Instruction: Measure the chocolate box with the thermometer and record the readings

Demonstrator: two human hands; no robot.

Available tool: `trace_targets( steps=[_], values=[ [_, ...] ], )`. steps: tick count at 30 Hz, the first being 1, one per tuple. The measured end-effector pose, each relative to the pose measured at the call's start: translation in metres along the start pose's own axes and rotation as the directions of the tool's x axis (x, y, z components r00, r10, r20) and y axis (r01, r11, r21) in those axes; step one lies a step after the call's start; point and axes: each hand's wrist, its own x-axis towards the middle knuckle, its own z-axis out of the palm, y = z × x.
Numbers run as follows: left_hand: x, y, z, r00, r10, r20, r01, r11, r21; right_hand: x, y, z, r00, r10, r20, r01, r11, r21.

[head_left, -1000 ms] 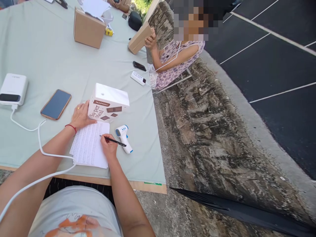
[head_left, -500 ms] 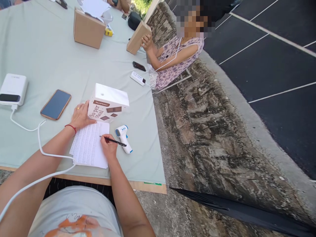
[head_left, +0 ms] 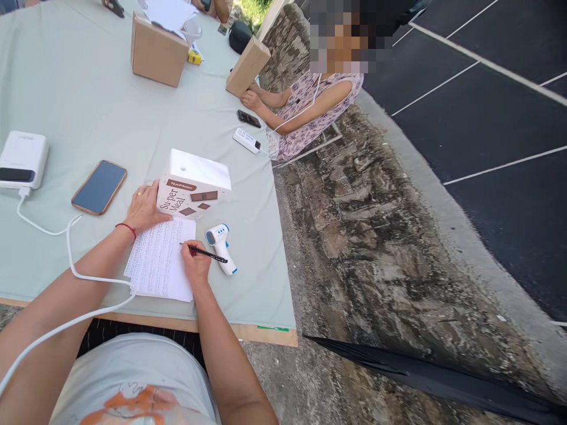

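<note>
My right hand [head_left: 196, 263] is closed round a black pen [head_left: 207, 254], its tip on the written sheets. Those sheets of paper [head_left: 162, 265] lie in a loose stack at the table's near edge, covered in rows of small handwriting. My left hand [head_left: 144, 208] lies with its thumb stretched along the top of the sheets and its fingers beside a white "Super Meal" box [head_left: 195, 183]; whether the fingertips touch the box is hidden. Just right of my right hand is a white and blue infrared thermometer [head_left: 221, 248].
A phone [head_left: 100, 187] and a white power bank [head_left: 23, 159] with a cable lie to the left. A cardboard box [head_left: 158, 52] stands farther back. At the right edge sits a person [head_left: 305, 106] behind an upright brown box [head_left: 248, 66], near two small devices.
The seated person's hands have come down from the upright brown box to the table beside its base. My hands and pen look almost unmoved.
</note>
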Motion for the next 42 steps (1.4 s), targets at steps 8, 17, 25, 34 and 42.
trace_targets(
  steps=[8, 17, 25, 34, 42],
  values=[
    [-0.002, 0.008, -0.006, 1.000, -0.025, 0.015, 0.025, 1.000, 0.007, 0.000, -0.007, -0.002, 1.000, 0.028, 0.004, -0.028, 0.999, 0.017],
    [-0.002, 0.006, -0.006, 1.000, 0.003, 0.012, -0.003, 1.000, -0.001, 0.000, -0.003, -0.001, 1.000, 0.005, 0.015, -0.005, 1.000, -0.005],
    [-0.002, 0.004, -0.006, 1.000, 0.017, 0.010, -0.017, 1.000, -0.020, -0.001, -0.001, -0.001, 0.999, 0.001, -0.034, -0.001, 1.000, 0.005],
    [-0.002, 0.003, -0.005, 1.000, 0.025, -0.003, -0.025, 0.999, -0.036, -0.001, -0.001, -0.001, 1.000, -0.001, -0.016, 0.001, 1.000, -0.021],
    [-0.003, 0.006, -0.007, 1.000, -0.005, 0.007, 0.005, 0.999, -0.031, -0.002, 0.003, -0.007, 0.988, -0.139, -0.068, 0.137, 0.990, -0.043]
  ],
)
